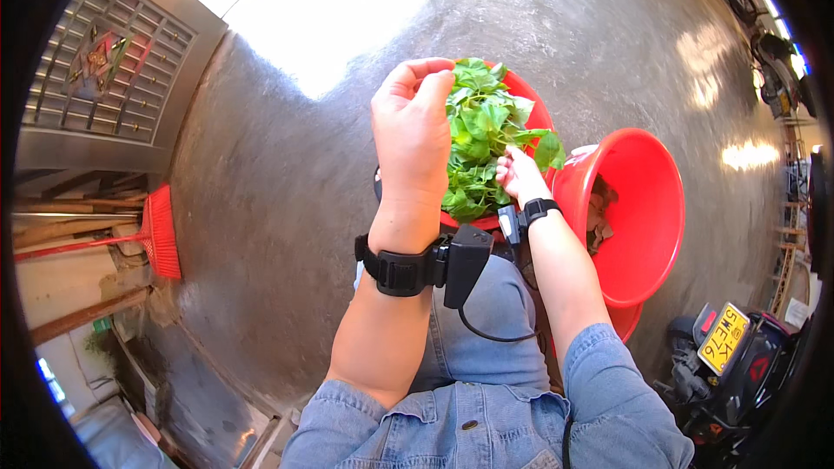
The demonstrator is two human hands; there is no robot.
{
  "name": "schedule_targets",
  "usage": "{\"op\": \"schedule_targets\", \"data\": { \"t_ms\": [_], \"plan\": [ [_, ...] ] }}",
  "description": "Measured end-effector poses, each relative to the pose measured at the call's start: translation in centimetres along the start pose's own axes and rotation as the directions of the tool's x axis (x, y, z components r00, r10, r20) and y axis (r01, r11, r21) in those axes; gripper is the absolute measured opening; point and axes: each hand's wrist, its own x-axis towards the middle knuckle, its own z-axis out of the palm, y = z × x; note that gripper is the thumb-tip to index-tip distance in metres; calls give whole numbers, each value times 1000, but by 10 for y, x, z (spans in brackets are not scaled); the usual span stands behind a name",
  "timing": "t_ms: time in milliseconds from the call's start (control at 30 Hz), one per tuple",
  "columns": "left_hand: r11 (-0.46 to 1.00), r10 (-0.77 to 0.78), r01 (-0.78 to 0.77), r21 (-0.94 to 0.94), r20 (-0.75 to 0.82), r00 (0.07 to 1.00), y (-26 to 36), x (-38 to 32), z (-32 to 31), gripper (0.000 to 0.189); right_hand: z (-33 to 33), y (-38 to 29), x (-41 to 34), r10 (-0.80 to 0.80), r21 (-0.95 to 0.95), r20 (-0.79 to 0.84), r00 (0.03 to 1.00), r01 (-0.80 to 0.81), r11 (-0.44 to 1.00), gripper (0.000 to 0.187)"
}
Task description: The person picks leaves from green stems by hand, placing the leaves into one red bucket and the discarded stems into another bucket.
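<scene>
Green leafy stems [482, 120] fill a red plastic basin [531, 101] in front of my knees. My left hand [414, 120] is raised over the basin's left side, thumb and forefinger bent towards each other near the leaves. Whether anything is pinched between those fingertips cannot be made out. Low on the right side of the pile, the curled fingers of my right hand [518, 172] grip a leafy stem [508, 141]. Each wrist wears a black strap with a small device; the left device [468, 267] trails a cable.
A red bucket [642, 215] right of my forearm holds crumpled brown matter [598, 215]. Another red container [627, 322] shows beneath it. A motor scooter [730, 365] stands lower right. At left are a red broom [161, 234] and a metal door [189, 45] beside the concrete floor [260, 208].
</scene>
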Motion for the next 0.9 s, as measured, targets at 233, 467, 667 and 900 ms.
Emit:
{"op": "schedule_targets", "data": {
  "t_ms": [233,467,667,900],
  "plan": [
    [975,-16,-8,223,107,994,13,2,3,15,87,-38,-110,-553,-506,325,767,635,583,17],
    [612,121,-379,694,391,912,-8,-2,4,20,117,-50,-191,-703,-567,607,370,822,-56,8],
    [746,10,-379,548,559,829,-22,-2,20,15,93,-68,-209,-636,-538,722,272,798,-271,11],
    [481,420,-704,522,568,708,-56,-15,70,9,43,-93,-260,-801,-757,499,332,616,-217,35]
  ]
}}
